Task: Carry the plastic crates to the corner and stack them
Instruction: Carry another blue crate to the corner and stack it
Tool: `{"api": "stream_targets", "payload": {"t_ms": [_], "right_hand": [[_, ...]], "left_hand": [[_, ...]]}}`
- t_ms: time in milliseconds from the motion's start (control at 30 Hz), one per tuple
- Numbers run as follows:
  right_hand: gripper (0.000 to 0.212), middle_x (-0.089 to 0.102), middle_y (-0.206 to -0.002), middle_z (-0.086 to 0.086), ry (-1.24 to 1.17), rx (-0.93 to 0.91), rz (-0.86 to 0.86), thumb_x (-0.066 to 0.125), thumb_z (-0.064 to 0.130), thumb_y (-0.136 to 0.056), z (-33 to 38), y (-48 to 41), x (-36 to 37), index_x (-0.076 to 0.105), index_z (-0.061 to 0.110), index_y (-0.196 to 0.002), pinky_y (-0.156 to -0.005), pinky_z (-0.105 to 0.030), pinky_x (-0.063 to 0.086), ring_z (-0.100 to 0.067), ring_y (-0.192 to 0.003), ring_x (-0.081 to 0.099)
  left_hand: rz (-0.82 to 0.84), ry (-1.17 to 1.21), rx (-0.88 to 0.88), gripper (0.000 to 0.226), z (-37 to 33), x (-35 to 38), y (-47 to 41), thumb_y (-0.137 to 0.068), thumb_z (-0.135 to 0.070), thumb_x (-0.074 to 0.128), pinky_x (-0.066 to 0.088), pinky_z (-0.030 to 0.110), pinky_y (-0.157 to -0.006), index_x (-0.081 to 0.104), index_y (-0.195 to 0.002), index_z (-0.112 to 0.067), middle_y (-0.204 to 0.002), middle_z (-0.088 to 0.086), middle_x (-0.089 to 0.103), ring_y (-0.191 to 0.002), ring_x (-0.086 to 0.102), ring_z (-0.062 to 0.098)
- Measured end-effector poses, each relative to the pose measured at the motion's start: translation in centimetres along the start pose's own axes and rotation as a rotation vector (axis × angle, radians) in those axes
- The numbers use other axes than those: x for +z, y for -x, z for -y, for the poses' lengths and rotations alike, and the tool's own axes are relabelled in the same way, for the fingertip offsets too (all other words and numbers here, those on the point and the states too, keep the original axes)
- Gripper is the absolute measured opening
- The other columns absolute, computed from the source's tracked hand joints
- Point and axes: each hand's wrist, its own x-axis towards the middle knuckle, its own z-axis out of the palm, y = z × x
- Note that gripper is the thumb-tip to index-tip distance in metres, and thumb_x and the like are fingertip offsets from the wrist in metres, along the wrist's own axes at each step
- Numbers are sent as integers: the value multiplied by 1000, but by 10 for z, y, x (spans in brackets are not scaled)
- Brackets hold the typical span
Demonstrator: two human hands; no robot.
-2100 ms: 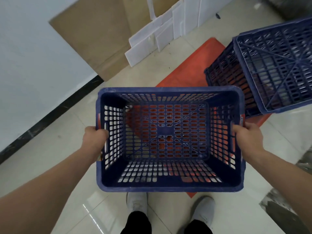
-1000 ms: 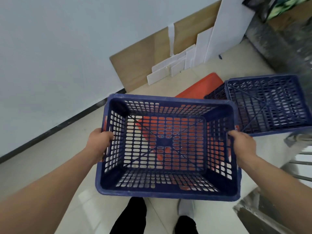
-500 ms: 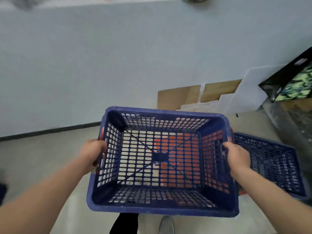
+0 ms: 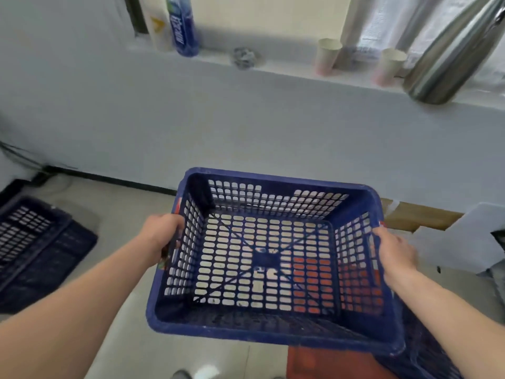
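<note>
Head view, the only one. Blue crate (image 4: pixel 273 335) is empty, held off the floor at about waist level, open side up, its near edge dipped towards the person.

Left hand (image 4: pixel 161 233) grips the crate's left rim, fingers curled under it. Right hand (image 4: pixel 396 253) grips the right rim with the fingers wrapped over the edge; their tips are hidden.

Dark stacked crates (image 4: pixel 35 247) sit on the floor well to the left of the held crate, by the wall. Orange mat (image 4: pixel 322 362) and another crate (image 4: pixel 420 351) lie below its right side.

Risks, as judged:
- The crate blocks sight of the feet, so a trip on the mat edge is possible.
- Glossy tile could cause a slip.
- A skewed set-down would keep it from nesting on the stack.
</note>
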Motion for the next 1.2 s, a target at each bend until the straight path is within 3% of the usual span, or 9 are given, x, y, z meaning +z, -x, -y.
{"api": "stream_targets", "payload": {"t_ms": [167, 300, 433, 533, 633, 900, 1200], "right_hand": [[22, 63, -80, -1, 44, -109, 76, 65, 36, -95, 46, 61, 56, 63, 15, -87, -97, -54, 52, -32, -86, 61], [30, 64, -76, -4, 60, -140, 158, 65, 38, -93, 73, 104, 109, 67, 9, -86, -76, -46, 50, -29, -77, 59], [38, 74, -81, -10, 107, -194, 253, 64, 47, -86, 97, 151, 169, 72, 10, -88, -72, -42, 53, -32, -75, 67], [28, 71, -76, -9, 118, -258, 351, 65, 36, -90, 113, 189, 213, 71, 10, -85, -63, -36, 48, -29, -69, 64], [31, 71, -72, -9, 164, -315, 414, 63, 39, -89, 128, 221, 257, 71, 9, -83, -60, -36, 45, -30, -69, 64], [37, 70, -75, -11, 297, -448, 552, 59, 41, -91, 164, 283, 366, 69, 8, -80, -57, -37, 41, -27, -62, 59], [51, 72, -76, -23, 351, -526, 688, 61, 42, -85, 195, 318, 466, 70, -9, -81, -64, -42, 43, -30, -63, 59]], "left_hand": [[-81, 74, -27, 18, 10, -90, -9, -75, -3, 56, 55, 47, -77, 61, -90, 6, -82, 21, 62, -76, 60, 34], [-129, 136, -40, 22, 21, -170, -19, -70, -4, 57, 52, 44, -71, 62, -89, 6, -80, 21, 63, -72, 60, 33], [-188, 220, -44, 30, 38, -249, -24, -63, -5, 57, 52, 42, -67, 65, -89, 8, -77, 21, 63, -67, 59, 32], [-240, 278, -47, 30, 57, -302, -26, -55, -8, 56, 51, 42, -67, 65, -80, 5, -72, 19, 60, -66, 57, 31], [-287, 326, -72, 22, 77, -348, -26, -56, -7, 56, 48, 41, -64, 62, -75, 2, -71, 18, 57, -65, 54, 30], [-468, 419, -136, 11, 113, -425, -18, -64, 1, 52, 43, 38, -58, 57, -72, -3, -69, 19, 58, -65, 51, 30], [-623, 487, -239, 38, 134, -468, -15, -56, -5, 55, 47, 39, -62, 62, -91, 8, -75, 21, 62, -63, 58, 32]]}}
